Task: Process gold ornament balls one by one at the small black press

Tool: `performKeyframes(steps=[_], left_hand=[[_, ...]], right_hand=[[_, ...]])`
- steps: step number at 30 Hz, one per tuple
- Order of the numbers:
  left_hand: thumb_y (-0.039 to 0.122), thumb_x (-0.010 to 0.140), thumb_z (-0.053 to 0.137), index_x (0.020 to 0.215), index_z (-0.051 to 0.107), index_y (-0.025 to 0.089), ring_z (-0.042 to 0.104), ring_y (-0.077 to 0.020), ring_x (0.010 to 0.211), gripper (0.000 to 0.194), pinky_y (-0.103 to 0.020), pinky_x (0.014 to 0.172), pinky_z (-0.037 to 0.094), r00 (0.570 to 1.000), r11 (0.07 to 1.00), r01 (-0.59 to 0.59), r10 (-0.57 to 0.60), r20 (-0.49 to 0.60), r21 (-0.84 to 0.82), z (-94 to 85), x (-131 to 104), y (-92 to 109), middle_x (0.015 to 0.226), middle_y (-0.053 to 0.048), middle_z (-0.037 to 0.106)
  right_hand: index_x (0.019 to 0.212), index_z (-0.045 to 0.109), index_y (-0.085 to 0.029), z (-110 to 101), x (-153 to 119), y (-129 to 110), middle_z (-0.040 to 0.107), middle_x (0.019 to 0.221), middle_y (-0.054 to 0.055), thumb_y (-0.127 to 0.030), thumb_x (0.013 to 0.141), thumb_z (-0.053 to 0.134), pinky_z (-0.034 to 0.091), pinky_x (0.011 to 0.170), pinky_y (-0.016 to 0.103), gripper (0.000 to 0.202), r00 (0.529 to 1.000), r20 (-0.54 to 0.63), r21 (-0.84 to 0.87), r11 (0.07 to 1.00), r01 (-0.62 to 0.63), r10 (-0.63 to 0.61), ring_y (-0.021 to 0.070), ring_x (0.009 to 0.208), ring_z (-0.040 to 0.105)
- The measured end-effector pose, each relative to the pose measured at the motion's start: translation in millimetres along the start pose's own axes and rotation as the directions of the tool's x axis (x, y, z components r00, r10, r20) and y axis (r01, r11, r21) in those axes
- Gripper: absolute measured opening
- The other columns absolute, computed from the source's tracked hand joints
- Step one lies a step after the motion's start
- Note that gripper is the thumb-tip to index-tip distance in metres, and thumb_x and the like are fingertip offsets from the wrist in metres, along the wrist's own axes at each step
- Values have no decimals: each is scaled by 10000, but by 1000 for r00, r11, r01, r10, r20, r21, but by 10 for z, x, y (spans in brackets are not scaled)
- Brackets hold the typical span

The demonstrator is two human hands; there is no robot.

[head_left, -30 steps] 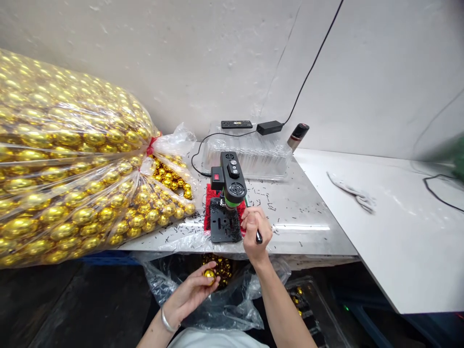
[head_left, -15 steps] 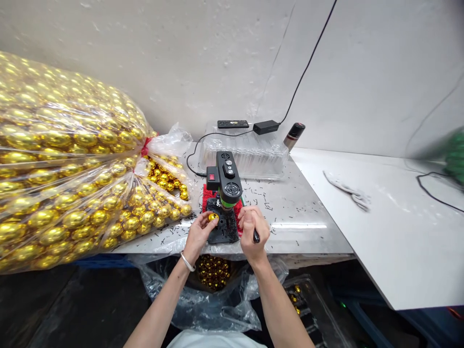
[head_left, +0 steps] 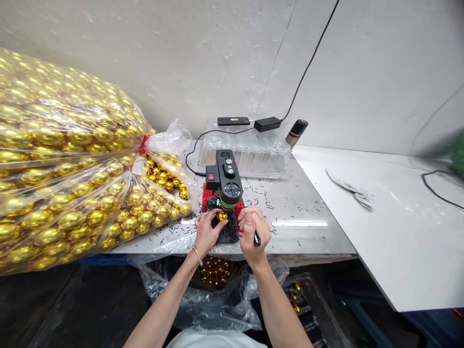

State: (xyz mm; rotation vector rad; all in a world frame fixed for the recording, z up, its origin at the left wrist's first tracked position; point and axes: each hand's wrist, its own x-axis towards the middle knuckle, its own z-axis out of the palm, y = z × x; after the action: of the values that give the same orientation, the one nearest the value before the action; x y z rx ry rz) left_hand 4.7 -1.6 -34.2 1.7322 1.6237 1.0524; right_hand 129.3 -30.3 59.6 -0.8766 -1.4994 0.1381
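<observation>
Between the fingertips of my left hand [head_left: 209, 229] is a shiny gold ball [head_left: 222, 216], held just below the head of a small black bench press [head_left: 230, 176]. The press has a green ring at its lower end and stands on a dark base over a red cloth [head_left: 209, 193]. My right hand [head_left: 254, 232] is wrapped round the press's lever [head_left: 257, 239], whose black tip pokes out of the fist. Black shavings [head_left: 261, 198] lie scattered over the metal table around the press.
A big clear bag of gold balls [head_left: 65, 164] fills the left side. Behind the press sit a clear plastic tray [head_left: 250, 154], a power adapter [head_left: 267, 124] and a spray can [head_left: 296, 133]. Below the table edge, a plastic-lined container holds gold balls [head_left: 214, 271]. A glove [head_left: 350, 189] lies right.
My left hand has moved right with the gold ball, bringing it from the left side of the base to under the press head. My right hand stays on the lever.
</observation>
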Motion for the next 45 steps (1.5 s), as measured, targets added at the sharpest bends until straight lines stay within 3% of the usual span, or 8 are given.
performKeyframes(steps=[9,24,27,32,37,41,43,45], left_hand=[[346,796,677,1136,668,262,571,-236,1077,350,-435,1016,326,995,991,-99,97,25,93,-19,-32,-92,1065,-67,672],[349,797,683,1121,683,249,575,-253,1054,339,-422,976,369,993,987,-121,121,11,110,-18,-44,-104,1031,-67,665],[345,795,686,1123,680,243,579,-246,1039,344,-429,971,376,991,986,-133,133,10,98,-5,-34,-117,1017,-65,664],[322,780,708,1099,682,218,588,-241,1008,337,-429,939,415,988,988,-145,148,-48,54,6,-4,-110,999,-72,658],[344,820,673,1118,643,186,585,-243,994,339,-409,887,459,955,965,-247,258,-143,92,-123,-424,-59,1020,-95,658],[353,842,647,1169,591,201,592,-239,1006,365,-392,882,460,896,884,-441,444,17,158,-169,-995,-76,1052,-85,687],[374,854,627,1201,565,186,595,-239,1014,400,-383,876,465,871,851,-485,492,20,203,-179,-1070,-102,1083,-97,686],[347,897,567,1224,548,166,584,-239,1058,374,-384,903,458,854,833,-481,516,-70,274,-247,-900,-117,1130,-115,670]], right_hand=[[653,451,-208,-6,-155,81,506,646,16,-122,909,353,442,601,299,287,1000,31,6,1000,4,-4,149,685,536],[711,440,-212,114,-504,511,518,745,11,-234,959,291,483,732,363,291,981,35,-30,981,192,-191,142,712,570],[703,440,-210,94,-471,470,517,738,14,-212,949,306,477,721,359,280,975,62,-48,975,217,-214,142,698,559],[642,425,-204,3,-101,126,493,674,13,-135,915,349,405,572,285,292,998,24,14,998,56,-56,132,642,506],[623,416,-202,-72,180,-100,471,638,-3,-109,908,392,386,599,281,301,996,68,31,998,-60,58,126,649,505],[651,440,-198,-47,56,-25,481,657,1,-102,902,384,376,590,280,275,998,58,40,999,-15,12,127,650,491],[653,445,-197,-24,-19,17,485,655,2,-100,900,380,381,590,282,274,999,43,47,999,-8,6,131,651,494],[646,447,-198,-9,-59,37,489,651,3,-100,897,381,387,590,286,278,999,34,52,999,-10,8,136,657,503]])
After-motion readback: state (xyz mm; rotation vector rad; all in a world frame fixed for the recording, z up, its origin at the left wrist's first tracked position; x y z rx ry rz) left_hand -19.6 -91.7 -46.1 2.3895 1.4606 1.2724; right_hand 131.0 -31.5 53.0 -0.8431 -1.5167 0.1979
